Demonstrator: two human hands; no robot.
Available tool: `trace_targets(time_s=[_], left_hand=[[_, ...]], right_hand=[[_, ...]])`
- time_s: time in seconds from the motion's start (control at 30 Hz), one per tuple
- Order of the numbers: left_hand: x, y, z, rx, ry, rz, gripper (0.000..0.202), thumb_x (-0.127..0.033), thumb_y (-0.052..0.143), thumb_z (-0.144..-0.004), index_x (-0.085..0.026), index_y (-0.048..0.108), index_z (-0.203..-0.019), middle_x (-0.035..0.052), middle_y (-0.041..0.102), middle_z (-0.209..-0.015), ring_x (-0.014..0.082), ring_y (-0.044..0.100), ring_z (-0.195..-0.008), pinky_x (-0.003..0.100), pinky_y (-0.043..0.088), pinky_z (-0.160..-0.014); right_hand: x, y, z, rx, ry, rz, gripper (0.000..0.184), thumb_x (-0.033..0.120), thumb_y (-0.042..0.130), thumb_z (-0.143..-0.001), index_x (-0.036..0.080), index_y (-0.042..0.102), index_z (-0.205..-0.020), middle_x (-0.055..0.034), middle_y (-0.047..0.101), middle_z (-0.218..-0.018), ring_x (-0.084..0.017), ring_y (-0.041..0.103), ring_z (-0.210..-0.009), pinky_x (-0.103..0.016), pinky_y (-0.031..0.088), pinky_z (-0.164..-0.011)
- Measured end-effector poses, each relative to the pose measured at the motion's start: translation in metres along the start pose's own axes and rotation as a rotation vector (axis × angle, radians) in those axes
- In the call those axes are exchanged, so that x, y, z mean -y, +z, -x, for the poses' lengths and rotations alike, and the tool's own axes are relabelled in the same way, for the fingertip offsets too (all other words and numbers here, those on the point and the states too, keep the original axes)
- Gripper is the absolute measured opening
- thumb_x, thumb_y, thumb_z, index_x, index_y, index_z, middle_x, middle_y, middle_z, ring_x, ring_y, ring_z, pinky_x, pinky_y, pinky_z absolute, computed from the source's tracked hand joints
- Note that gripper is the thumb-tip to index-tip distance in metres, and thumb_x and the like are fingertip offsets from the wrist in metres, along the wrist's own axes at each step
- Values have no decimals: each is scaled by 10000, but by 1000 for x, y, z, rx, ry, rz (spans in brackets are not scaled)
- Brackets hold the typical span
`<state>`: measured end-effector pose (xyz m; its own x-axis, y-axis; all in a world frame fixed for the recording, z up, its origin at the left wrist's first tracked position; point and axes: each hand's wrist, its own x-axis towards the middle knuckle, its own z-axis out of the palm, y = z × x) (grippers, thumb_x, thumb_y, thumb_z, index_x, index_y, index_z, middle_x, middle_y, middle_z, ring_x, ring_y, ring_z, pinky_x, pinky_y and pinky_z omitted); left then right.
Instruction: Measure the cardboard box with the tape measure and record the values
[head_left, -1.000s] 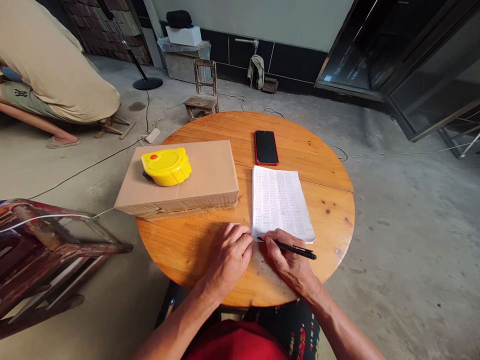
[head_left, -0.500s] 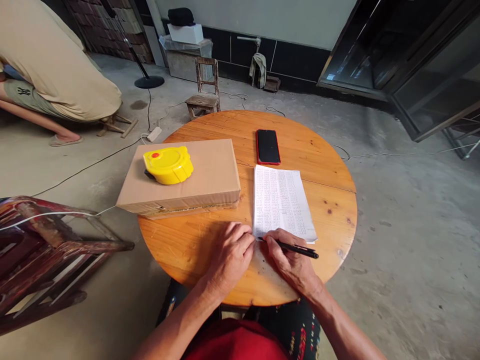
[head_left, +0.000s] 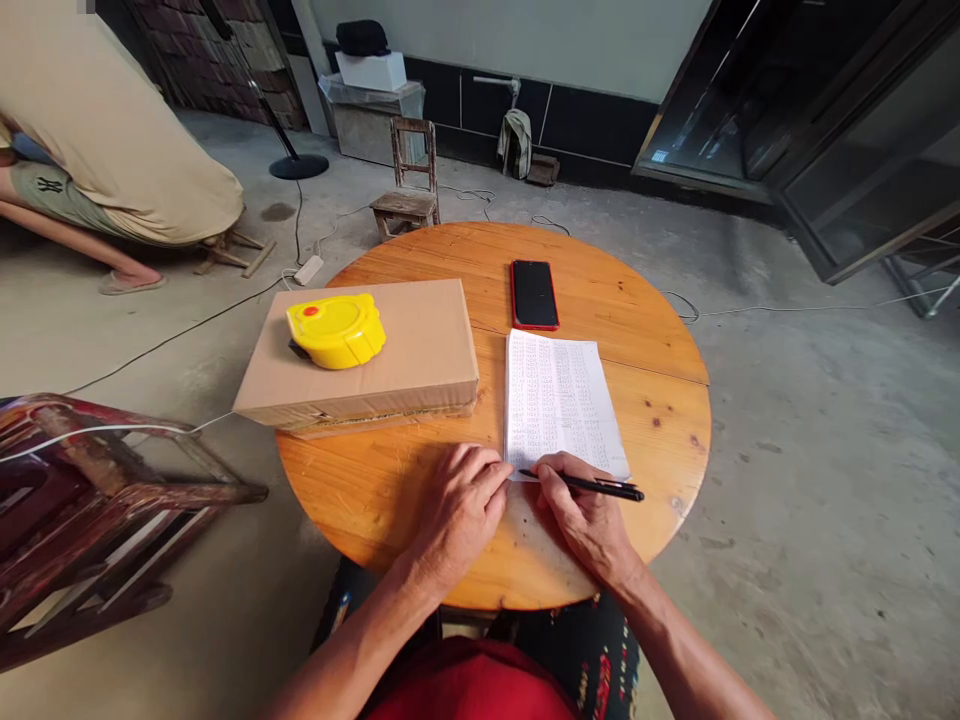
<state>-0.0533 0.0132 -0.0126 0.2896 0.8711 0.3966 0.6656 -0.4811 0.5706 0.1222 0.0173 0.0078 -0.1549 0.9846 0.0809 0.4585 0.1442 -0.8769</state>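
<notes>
Sitting at the round table (head_left: 630, 310), working low on the paper (head_left: 574, 415) lying there, covered in rows (head_left: 547, 380) nearly to its foot, apparently leaving little to fill; resting the left hand (head_left: 465, 505) loosely bent, holding nothing visible, at its lower-left corner; using the right hand (head_left: 592, 530) for gripping the black pen (head_left: 611, 488).

I count two hands of mine round one table (head_left: 637, 330): one left hand (head_left: 461, 515) at half past six, one right hand (head_left: 589, 520) at five with one pen (head_left: 616, 489). One pile of paper (head_left: 568, 405) lies at three, one phone (head_left: 535, 295) at one, one box (head_left: 427, 340) and one yellow case (head_left: 337, 330) at ten. Beyond: one small chair (head_left: 405, 206) at eleven, one other person (head_left: 120, 140) at ten.
</notes>
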Motion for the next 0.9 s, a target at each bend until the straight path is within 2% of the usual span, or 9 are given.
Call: trace_targets(time_s=[0.17,0.63,0.9], left_hand=[[1,1,1,-11,18,12,203,-8,544,-843,-166,670,-864,49,616,-894,207,525,-882,363,468,-796],[3,2,1,-19,6,40,196,-19,556,-847,-180,667,-864,48,615,-897,206,531,-888,353,479,-799],[3,2,1,-31,8,39,199,-13,545,-849,-173,663,-848,50,615,-896,205,528,-882,358,480,-797]], right_hand=[[1,0,1,2,-9,4,248,295,469,-948,182,611,-779,6,582,-593,-132,517,-546,-254,412,-561],[0,2,1,9,-44,43,234,260,489,-940,185,611,-755,-10,604,-663,-132,520,-598,-243,397,-562],[1,1,-2,-17,-60,68,224,243,483,-933,186,622,-768,6,604,-599,-131,527,-550,-249,415,-564]])
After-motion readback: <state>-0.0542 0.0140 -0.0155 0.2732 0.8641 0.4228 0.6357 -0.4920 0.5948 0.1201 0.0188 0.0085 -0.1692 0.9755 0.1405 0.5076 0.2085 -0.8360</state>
